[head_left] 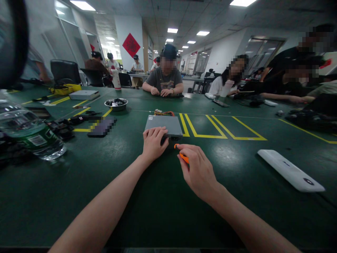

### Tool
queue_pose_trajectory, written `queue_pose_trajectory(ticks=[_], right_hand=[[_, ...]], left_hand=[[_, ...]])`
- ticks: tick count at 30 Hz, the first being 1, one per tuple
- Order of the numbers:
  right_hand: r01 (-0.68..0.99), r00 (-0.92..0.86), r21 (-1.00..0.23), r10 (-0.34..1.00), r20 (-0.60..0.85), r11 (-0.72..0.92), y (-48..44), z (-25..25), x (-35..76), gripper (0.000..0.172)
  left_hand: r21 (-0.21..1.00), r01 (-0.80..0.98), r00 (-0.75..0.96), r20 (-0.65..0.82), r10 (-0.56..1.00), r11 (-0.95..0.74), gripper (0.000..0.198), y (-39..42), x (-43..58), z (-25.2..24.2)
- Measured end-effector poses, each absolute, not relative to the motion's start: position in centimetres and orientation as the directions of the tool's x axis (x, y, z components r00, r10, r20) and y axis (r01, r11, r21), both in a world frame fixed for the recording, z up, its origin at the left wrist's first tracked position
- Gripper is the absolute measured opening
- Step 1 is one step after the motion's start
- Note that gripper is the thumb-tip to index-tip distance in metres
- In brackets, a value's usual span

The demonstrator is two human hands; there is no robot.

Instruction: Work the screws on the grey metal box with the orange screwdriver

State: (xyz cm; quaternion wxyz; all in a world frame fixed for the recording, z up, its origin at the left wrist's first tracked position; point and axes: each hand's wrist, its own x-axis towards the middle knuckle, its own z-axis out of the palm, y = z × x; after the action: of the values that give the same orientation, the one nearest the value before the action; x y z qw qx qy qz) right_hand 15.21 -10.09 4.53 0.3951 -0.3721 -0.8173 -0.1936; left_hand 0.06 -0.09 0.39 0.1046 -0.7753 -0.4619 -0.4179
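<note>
A flat grey computer power supply [168, 124] lies on the green table in front of me, with a bundle of coloured wires [163, 113] at its far side. My left hand [155, 143] grips its near left corner, fingers over the top and thumb against the front face. Just right of that face, my right hand [196, 165] is closed around a small orange-and-black tool [184, 158]. The fingers cover much of the tool, so I cannot make out its exact kind. A small gap separates it from the power supply.
Left of the power supply are a dark phone [102, 127], a metal bowl [116, 104] with things in it and a large water bottle [31, 135]. A long white device [291, 170] lies at the right. Yellow tape [210, 136] marks the table. A person [165, 75] sits opposite.
</note>
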Motion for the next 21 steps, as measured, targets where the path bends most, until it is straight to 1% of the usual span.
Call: queue_pose_trajectory(ticks=[3, 6, 8, 9, 12, 15, 17, 19, 21], right_hand=[[0.778, -0.385, 0.007, 0.468, 0.796, 0.629, -9.75, 4.41, 15.30, 0.024], [0.819, -0.396, 0.068, 0.475, 0.786, 0.570, -9.57, 4.47, 15.26, 0.017], [0.816, -0.433, 0.121, 0.459, 0.776, 0.566, -9.67, 4.39, 15.15, 0.013], [0.807, -0.450, 0.135, 0.451, 0.771, 0.575, -9.76, 4.31, 15.09, 0.014], [0.783, -0.463, 0.124, 0.439, 0.770, 0.610, -9.92, 4.18, 15.03, 0.020], [0.812, -0.415, 0.110, 0.434, 0.800, 0.573, -9.76, 4.44, 15.17, 0.014], [0.831, -0.401, 0.132, 0.417, 0.816, 0.540, -9.53, 4.61, 15.28, 0.012], [0.818, -0.420, 0.166, 0.375, 0.827, 0.551, -9.33, 4.50, 15.34, 0.015], [0.783, -0.440, 0.184, 0.321, 0.839, 0.594, -9.21, 4.04, 15.33, 0.022]], left_hand=[[0.224, 0.804, 0.222, 0.746, 0.628, -0.550, 0.021, -0.02, 0.06, 0.31], [0.229, 0.804, 0.218, 0.745, 0.630, -0.549, 0.021, 0.00, 0.08, 0.29], [0.232, 0.803, 0.218, 0.743, 0.633, -0.549, 0.021, -0.03, 0.07, 0.32], [0.234, 0.802, 0.219, 0.741, 0.635, -0.549, 0.021, -0.05, 0.06, 0.34], [0.233, 0.802, 0.223, 0.737, 0.638, -0.550, 0.021, -0.12, 0.03, 0.42], [0.227, 0.804, 0.226, 0.738, 0.636, -0.549, 0.021, -0.16, 0.01, 0.50], [0.227, 0.805, 0.225, 0.738, 0.636, -0.549, 0.021, -0.17, 0.01, 0.51], [0.231, 0.805, 0.223, 0.735, 0.640, -0.546, 0.021, -0.17, 0.02, 0.51], [0.231, 0.806, 0.224, 0.734, 0.641, -0.545, 0.021, -0.17, 0.01, 0.49]])
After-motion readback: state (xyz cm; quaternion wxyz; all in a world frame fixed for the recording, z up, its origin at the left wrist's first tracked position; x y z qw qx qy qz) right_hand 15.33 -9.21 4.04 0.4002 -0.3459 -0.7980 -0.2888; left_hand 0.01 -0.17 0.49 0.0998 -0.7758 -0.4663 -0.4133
